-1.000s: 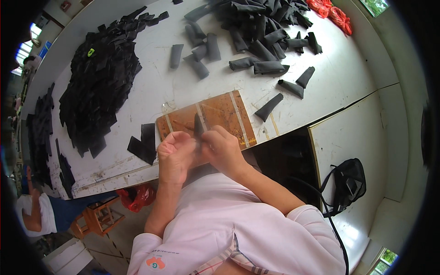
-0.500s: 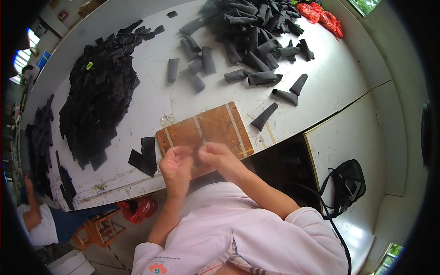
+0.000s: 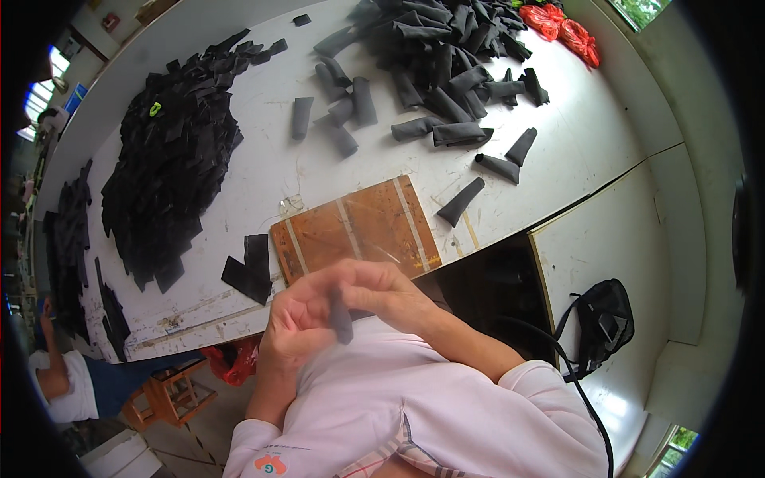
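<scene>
We see the white table (image 3: 259, 159) in rather bright, soft light, with daylight at the upper-right window (image 3: 642, 11) and an overexposed left window (image 3: 40, 94), while a white glare lies on the side surface (image 3: 606, 239) and the dark gap (image 3: 496, 280) beside it shows almost no detail. We find the left hand (image 3: 288, 323), the right hand (image 3: 386, 296) and the dark piece (image 3: 341, 319) between them softened by blur, whereas the orange-brown board (image 3: 378, 225) looks sharper. Toward the rim, we observe straight edges bending strongly, and the corners fall into black.
</scene>
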### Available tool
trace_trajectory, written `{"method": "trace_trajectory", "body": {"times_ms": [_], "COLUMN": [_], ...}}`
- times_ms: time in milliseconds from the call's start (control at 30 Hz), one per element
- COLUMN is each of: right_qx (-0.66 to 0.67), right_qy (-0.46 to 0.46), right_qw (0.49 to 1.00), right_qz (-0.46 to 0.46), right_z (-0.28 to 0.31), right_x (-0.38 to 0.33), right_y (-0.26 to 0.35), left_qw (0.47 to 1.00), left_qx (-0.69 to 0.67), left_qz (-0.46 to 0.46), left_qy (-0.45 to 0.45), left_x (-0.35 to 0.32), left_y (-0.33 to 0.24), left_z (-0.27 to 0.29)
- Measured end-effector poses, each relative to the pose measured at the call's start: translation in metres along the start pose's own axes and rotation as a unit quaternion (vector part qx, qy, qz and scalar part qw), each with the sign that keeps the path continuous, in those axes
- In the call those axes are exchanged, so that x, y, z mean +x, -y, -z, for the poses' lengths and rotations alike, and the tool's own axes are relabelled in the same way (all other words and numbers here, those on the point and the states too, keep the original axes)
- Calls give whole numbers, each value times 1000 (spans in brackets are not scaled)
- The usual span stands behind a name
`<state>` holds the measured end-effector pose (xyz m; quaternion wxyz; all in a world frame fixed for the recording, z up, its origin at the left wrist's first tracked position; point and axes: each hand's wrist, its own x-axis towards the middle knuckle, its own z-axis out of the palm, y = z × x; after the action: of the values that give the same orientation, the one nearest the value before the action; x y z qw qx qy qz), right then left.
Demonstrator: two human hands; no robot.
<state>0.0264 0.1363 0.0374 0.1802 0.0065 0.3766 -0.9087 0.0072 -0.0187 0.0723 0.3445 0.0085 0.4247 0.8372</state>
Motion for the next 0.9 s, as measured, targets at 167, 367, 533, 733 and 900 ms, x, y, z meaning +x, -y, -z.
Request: {"method": "trace_trajectory", "body": {"times_ms": [167,367,533,733,900], "right_qx": [-382,-463,-476,-293,-293], "right_qy": [-109,-102,-114,9,12], "right_qw": [891,822,830,948,940], "right_qz": [218,315,267,128,173], "right_z": [-2,-9,-12,-30,-40], "right_x": [7,11,11,13,30], "right_y": [0,8,17,54,59], "left_qw": [912,862,943,971,901], "left_qx": [305,310,160,-209,-374], "left_qz": [-177,-336,-198,-79,-21], "left_qy": [-211,-220,-212,83,220], "left_x": [6,20,16,15,25], "left_y": [24,31,12,-14,-30], "left_z": [-9,-7,-13,-2,-7]}}
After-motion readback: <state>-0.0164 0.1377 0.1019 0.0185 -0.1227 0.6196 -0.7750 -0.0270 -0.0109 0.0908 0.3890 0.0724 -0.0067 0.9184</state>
